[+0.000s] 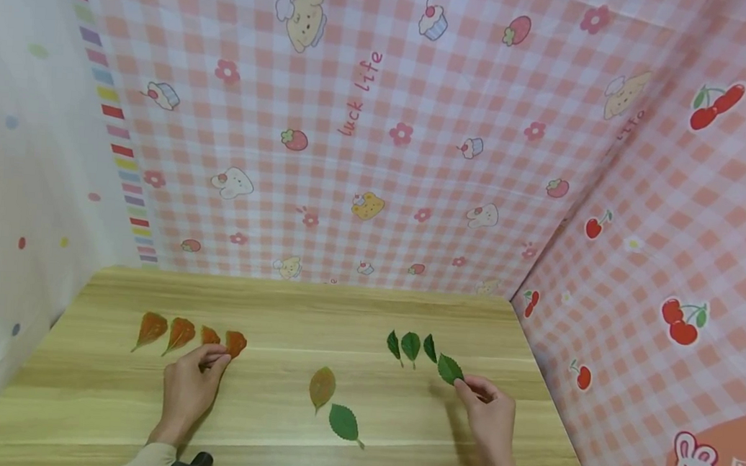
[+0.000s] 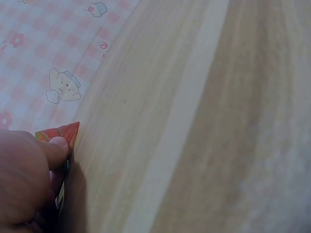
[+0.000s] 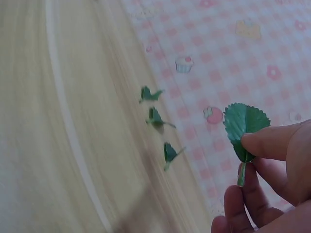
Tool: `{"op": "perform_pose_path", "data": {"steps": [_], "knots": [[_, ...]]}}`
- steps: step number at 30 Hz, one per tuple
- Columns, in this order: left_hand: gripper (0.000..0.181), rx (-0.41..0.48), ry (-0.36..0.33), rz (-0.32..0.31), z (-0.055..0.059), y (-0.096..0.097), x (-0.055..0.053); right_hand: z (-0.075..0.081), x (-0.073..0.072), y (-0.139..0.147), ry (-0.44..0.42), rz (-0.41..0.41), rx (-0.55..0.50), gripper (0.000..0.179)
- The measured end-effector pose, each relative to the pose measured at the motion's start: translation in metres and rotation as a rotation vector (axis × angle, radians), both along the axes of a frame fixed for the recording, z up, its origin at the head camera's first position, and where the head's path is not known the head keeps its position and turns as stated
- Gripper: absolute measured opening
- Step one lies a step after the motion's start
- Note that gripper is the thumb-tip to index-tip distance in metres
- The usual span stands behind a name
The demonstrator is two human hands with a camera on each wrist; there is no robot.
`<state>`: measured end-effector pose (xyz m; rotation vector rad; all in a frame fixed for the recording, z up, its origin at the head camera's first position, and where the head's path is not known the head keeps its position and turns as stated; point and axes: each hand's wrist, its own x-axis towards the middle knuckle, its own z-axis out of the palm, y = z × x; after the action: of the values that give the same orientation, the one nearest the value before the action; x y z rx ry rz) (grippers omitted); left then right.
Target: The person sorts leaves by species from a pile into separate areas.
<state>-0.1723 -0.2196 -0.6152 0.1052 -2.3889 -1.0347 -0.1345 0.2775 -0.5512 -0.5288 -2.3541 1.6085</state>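
Observation:
My left hand [image 1: 192, 388] pinches an orange-red leaf [image 1: 236, 343] between thumb and fingertips at the right end of a row of similar orange leaves [image 1: 152, 329]. In the left wrist view the thumb lies over that leaf [image 2: 71, 134]. My right hand [image 1: 487, 412] holds a green leaf [image 1: 450, 369] with toothed edges by its stem end. The right wrist view shows this leaf [image 3: 243, 126] lifted in front of the wall cloth. Left of it, several green leaves [image 1: 410, 346] lie in a row on the table.
Between the hands, a yellow-brown leaf [image 1: 322, 388] and a green leaf [image 1: 344, 422] lie on the wooden table [image 1: 255, 434]. A pink checked cloth [image 1: 325, 172] hangs along the back edge, another [image 1: 643, 266] along the right. A pale dotted cloth [image 1: 33, 166] covers the left side.

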Motion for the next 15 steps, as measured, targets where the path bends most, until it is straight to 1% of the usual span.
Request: {"op": "perform_pose_path", "data": {"steps": [5, 9, 15], "knots": [[0.011, 0.01, -0.006, -0.005, 0.0, 0.0, 0.0, -0.002, -0.01, 0.007, 0.015, 0.003, 0.053, 0.025], [0.011, 0.019, -0.015, -0.003, 0.002, 0.001, 0.0, -0.003, -0.02, 0.011, 0.015, 0.024, 0.06, 0.025], [0.011, 0.018, -0.026, -0.003, 0.002, 0.001, 0.001, -0.01, -0.037, 0.014, -0.007, -0.002, 0.119, 0.022]]}}
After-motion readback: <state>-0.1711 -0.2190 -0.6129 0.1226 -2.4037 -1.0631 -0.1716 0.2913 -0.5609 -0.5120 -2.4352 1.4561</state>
